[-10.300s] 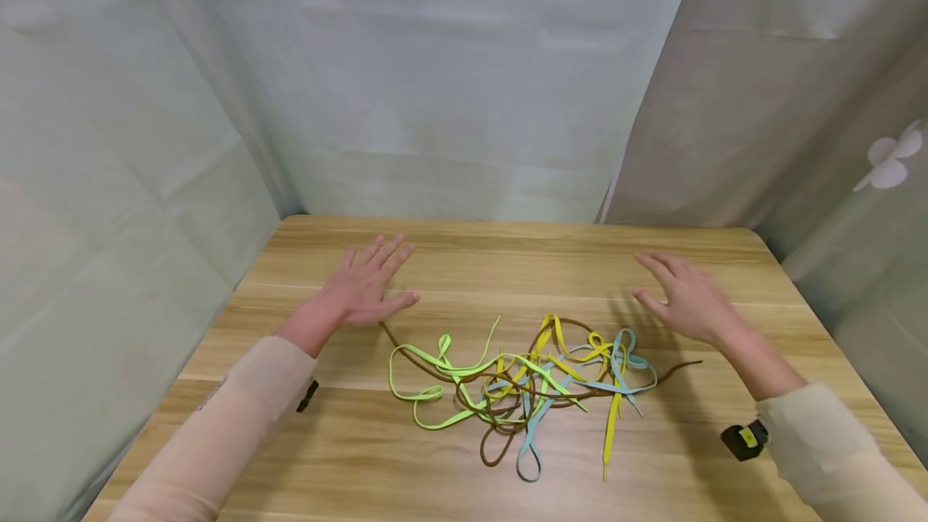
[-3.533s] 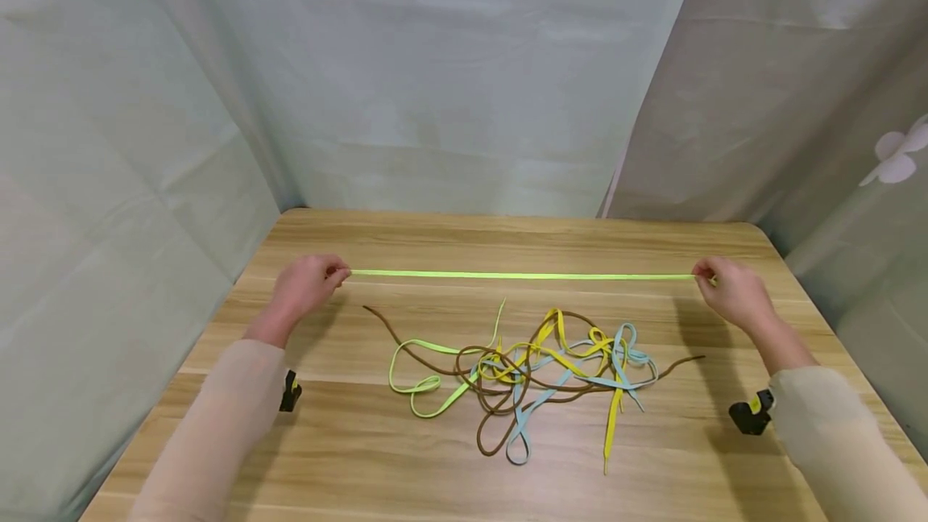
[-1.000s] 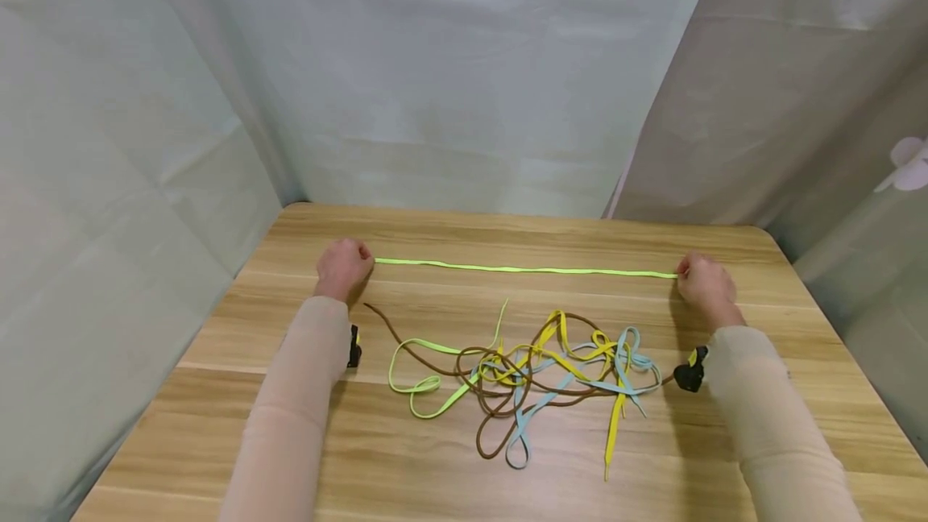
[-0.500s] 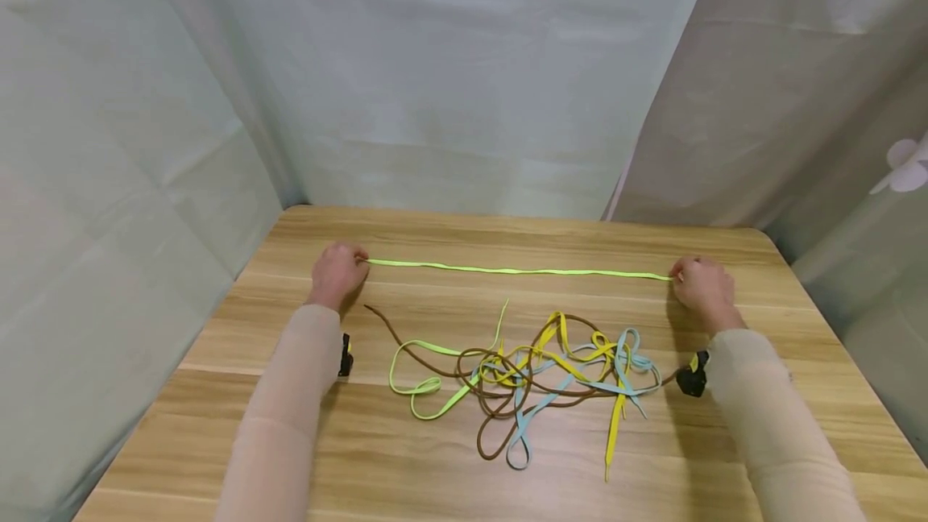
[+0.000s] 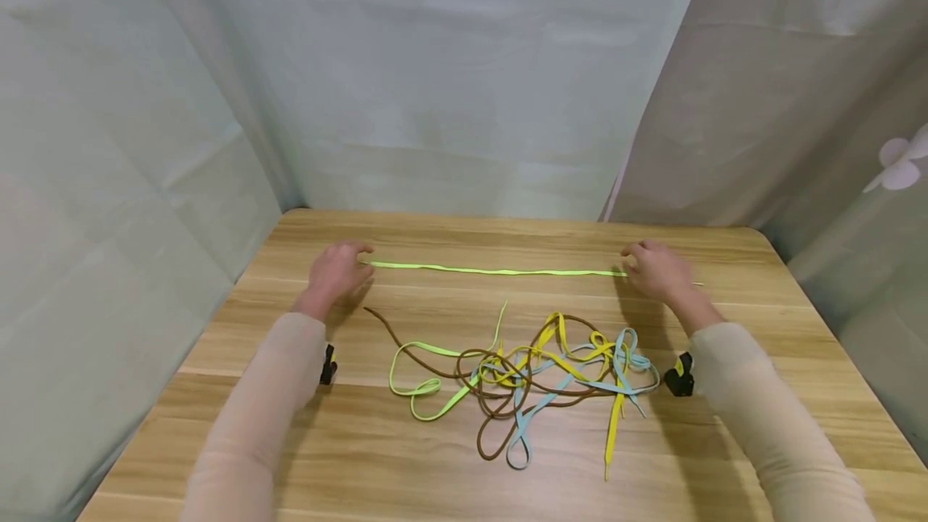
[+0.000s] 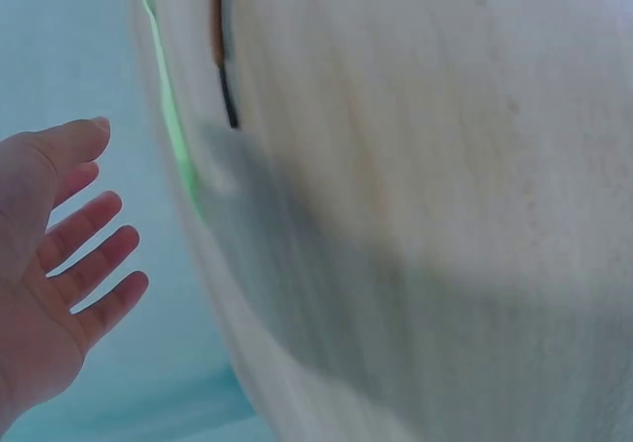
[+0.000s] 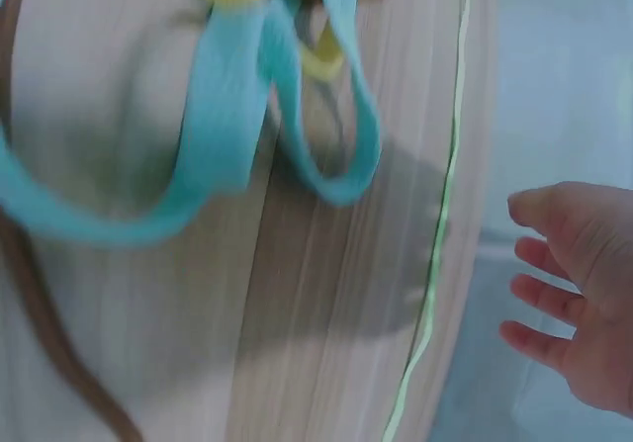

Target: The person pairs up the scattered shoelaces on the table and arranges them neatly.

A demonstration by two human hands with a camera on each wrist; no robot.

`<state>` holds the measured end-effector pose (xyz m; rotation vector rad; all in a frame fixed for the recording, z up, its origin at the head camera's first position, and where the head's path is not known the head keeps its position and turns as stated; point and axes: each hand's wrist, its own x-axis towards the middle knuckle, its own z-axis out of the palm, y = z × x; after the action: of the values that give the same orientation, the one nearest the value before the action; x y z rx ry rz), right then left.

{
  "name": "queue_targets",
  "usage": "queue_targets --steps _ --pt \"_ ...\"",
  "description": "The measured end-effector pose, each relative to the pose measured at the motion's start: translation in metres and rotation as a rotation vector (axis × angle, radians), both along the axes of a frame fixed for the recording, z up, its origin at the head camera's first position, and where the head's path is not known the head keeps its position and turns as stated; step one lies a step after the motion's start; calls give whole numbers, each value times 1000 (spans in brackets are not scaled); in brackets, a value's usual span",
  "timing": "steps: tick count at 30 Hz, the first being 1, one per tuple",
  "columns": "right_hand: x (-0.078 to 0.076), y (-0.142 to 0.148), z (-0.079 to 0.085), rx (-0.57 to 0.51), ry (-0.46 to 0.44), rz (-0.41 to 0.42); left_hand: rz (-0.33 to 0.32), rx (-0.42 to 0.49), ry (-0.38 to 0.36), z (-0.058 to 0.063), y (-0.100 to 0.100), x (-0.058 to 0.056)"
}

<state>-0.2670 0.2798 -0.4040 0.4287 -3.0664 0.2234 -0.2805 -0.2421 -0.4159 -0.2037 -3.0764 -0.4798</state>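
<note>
One lime-green shoelace (image 5: 500, 271) lies nearly straight along the back part of the table. My left hand (image 5: 337, 271) hovers by its left end, fingers apart and holding nothing; the left wrist view shows the loose left hand (image 6: 59, 254) beside the lace end. Over the lace's right part is my right hand (image 5: 658, 271), its fingers relaxed, while the lace tip shows beyond it. In front lies a tangle of a second lime-green shoelace (image 5: 428, 345), a yellow shoelace (image 5: 611, 441), a light blue shoelace (image 5: 522, 425) and a brown round shoelace (image 5: 484, 445).
The wooden table (image 5: 406, 466) ends at a pale curtain (image 5: 449, 103) behind, with more curtain on both sides. Black wrist cameras, one on the left wrist (image 5: 329, 365) and one on the right wrist (image 5: 680, 377), hang below the sleeves.
Earlier the green shoelace left the tangle, was stretched between both hands and lowered to the table. Since half a second ago both hands have let go; the right has moved left along it.
</note>
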Motion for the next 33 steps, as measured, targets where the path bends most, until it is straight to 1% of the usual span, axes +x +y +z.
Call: queue_targets --steps 2,6,9,10,14,16,18,20,22,25,26,30,33 --pt "0 -11 -1 -1 21 55 -39 -10 13 4 5 2" --pt "0 -39 -4 -54 61 243 -126 -14 64 13 20 9" --pt "4 -63 -6 -98 65 395 -200 -20 106 15 32 17" --pt "6 -70 -6 -104 67 431 -219 -26 116 16 36 20" --pt "17 -99 -5 -106 30 540 -312 -60 138 14 49 32" --pt "21 -110 -5 -85 32 579 -351 -69 146 14 53 39" --pt "25 -121 -6 -65 53 626 -388 -69 147 13 58 46" --pt "27 -130 -7 -55 92 682 -419 -68 149 11 61 52" --pt "30 -138 -10 -67 126 743 -451 -58 149 10 65 59" --pt "34 -148 -14 -88 144 801 -483 -44 156 8 69 68" --pt "35 -151 -16 -88 137 816 -496 -40 158 8 71 70" --pt "40 -160 -19 -64 78 810 -518 -42 168 6 77 77" --pt "43 -166 -21 -43 44 798 -519 -54 145 5 81 80"
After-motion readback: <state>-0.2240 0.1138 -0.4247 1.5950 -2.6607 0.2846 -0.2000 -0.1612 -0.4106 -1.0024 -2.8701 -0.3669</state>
